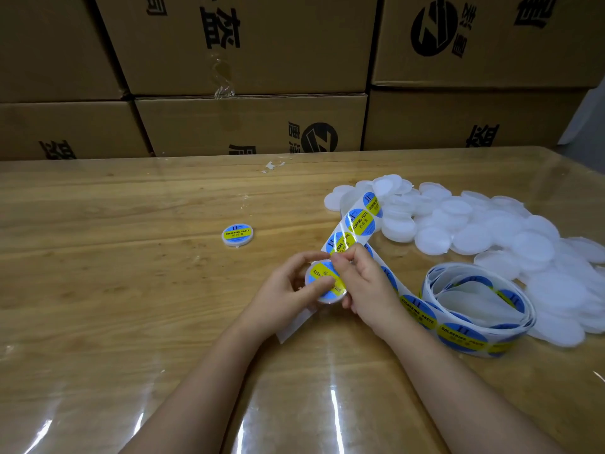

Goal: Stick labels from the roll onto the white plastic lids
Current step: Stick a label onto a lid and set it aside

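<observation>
The left hand grips a white plastic lid from the left, just above the table and near its middle, thumb lying on the blue-and-yellow label that already covers most of its face. The right hand curls round the lid's right side, fingertips pinching at the label's far edge. To do this well, I would centre the label inside the rim, then press from the middle outward so no bubble or crease stays. One finished labelled lid lies apart to the far left. The label strip arches right behind the hands and may snag; its roll and the pile of bare lids sit to the right.
</observation>
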Demonstrator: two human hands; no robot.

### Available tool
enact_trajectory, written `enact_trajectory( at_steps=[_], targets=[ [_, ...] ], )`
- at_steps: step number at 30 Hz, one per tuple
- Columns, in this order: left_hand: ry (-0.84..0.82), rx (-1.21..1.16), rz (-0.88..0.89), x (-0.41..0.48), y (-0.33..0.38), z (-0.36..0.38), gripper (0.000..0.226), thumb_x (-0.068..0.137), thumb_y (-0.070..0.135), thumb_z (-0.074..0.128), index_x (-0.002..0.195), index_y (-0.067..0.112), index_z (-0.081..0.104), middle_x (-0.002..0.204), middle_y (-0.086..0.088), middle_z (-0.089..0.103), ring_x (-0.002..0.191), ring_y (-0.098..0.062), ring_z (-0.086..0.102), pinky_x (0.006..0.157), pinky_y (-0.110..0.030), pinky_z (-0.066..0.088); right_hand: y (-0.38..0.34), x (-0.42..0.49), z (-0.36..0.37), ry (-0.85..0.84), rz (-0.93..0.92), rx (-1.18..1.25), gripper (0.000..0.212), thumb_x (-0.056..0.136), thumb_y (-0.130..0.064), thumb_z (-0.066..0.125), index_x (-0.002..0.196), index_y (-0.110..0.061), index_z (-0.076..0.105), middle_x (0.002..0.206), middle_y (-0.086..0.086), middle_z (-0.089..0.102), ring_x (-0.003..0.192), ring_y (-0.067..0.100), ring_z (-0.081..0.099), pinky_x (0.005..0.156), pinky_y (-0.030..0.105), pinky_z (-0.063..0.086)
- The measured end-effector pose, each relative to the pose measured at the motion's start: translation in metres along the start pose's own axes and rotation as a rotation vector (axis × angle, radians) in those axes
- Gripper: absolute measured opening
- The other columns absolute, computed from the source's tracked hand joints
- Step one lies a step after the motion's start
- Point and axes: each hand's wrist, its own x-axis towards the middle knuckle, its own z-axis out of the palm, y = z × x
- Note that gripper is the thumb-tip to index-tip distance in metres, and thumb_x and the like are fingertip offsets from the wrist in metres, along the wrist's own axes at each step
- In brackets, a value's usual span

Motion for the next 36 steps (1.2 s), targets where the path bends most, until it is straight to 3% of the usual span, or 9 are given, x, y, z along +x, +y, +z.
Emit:
enact_trajectory(
  at_steps=[3,7,11,20,24,27,29,32,36],
  targets=[
    [-0.044,-0.002,-0.042,0.002,0.000,-0.006,0.046,0.073,0.013,0.076,0.116,0.021,0.059,0.094,0.001,0.071,0.081,-0.011,0.064,0.074,-0.028,0.053,-0.001,0.001,0.000,0.056,0.016,0.021,0.023,0.098,-0.027,0.046,0.077,-0.018,0.043,0.048,-0.010,0.049,0.038,0.005,0.043,0.039,0.015,0.033],
    [0.009,-0.125,-0.059,0.003,-0.001,-0.010,0.036,0.081,0.019,0.061,0.116,0.013,0.059,0.086,-0.008,0.072,0.069,-0.019,0.068,0.065,-0.028,0.056,-0.002,0.000,0.000,-0.054,0.002,0.097,0.011,0.096,-0.015,0.053,0.091,-0.015,0.043,0.050,-0.003,0.057,0.037,0.007,0.045,0.039,0.017,0.034],
    [0.117,-0.100,-0.044,0.005,-0.004,-0.013,0.025,0.094,0.013,0.051,0.116,0.004,0.060,0.075,-0.014,0.071,0.059,-0.017,0.067,0.056,-0.021,0.052,-0.004,-0.002,0.001,-0.134,0.014,0.141,0.030,0.087,-0.002,0.064,0.099,-0.017,0.041,0.066,-0.003,0.067,0.043,0.007,0.051,0.042,0.017,0.039],
    [0.149,-0.098,-0.028,0.007,-0.002,-0.015,0.022,0.095,0.019,0.050,0.107,0.013,0.068,0.080,-0.003,0.070,0.063,-0.014,0.056,0.056,-0.018,0.049,-0.003,0.000,0.001,-0.149,0.020,0.227,0.006,0.098,-0.007,0.045,0.101,-0.013,0.044,0.059,0.001,0.065,0.044,0.014,0.056,0.047,0.023,0.047],
    [0.408,-0.072,-0.058,0.011,0.003,-0.034,0.025,0.094,0.012,0.054,0.118,0.012,0.055,0.069,0.001,0.064,0.044,-0.008,0.052,0.045,-0.017,0.045,-0.002,0.000,0.001,-0.133,0.009,0.206,0.008,0.097,-0.009,0.047,0.103,-0.014,0.050,0.060,0.000,0.064,0.049,0.013,0.058,0.048,0.022,0.048],
    [0.694,-0.015,-0.047,0.010,0.003,-0.055,0.028,0.094,0.007,0.054,0.120,0.012,0.049,0.081,-0.010,0.061,0.043,-0.007,0.055,0.045,-0.017,0.049,-0.001,-0.001,0.001,-0.149,0.006,0.167,0.009,0.097,-0.009,0.049,0.101,-0.014,0.055,0.062,0.000,0.065,0.052,0.013,0.059,0.051,0.023,0.049],
    [0.760,-0.024,-0.055,0.011,0.000,-0.063,0.034,0.094,0.006,0.054,0.126,0.011,0.046,0.091,-0.009,0.062,0.052,-0.008,0.059,0.044,-0.015,0.047,-0.001,0.000,0.001,-0.154,0.005,0.160,0.011,0.096,-0.006,0.049,0.099,-0.012,0.057,0.063,0.000,0.065,0.053,0.013,0.059,0.052,0.024,0.050],
    [0.783,0.004,-0.103,0.012,-0.003,-0.065,0.053,0.091,0.002,0.055,0.139,0.012,0.037,0.098,0.004,0.062,0.069,-0.009,0.062,0.054,-0.012,0.046,-0.002,0.000,0.001,-0.153,0.006,0.162,0.012,0.096,-0.002,0.048,0.097,-0.009,0.059,0.062,-0.001,0.065,0.052,0.013,0.059,0.051,0.022,0.049],
    [0.768,0.212,-0.143,0.012,-0.007,-0.066,0.065,0.085,0.003,0.061,0.143,0.015,0.034,0.093,0.023,0.053,0.075,0.002,0.056,0.074,-0.024,0.042,-0.003,-0.001,0.000,-0.156,0.011,0.150,0.013,0.095,-0.002,0.049,0.095,-0.008,0.060,0.063,0.001,0.064,0.053,0.013,0.059,0.051,0.023,0.049]
  ],
)
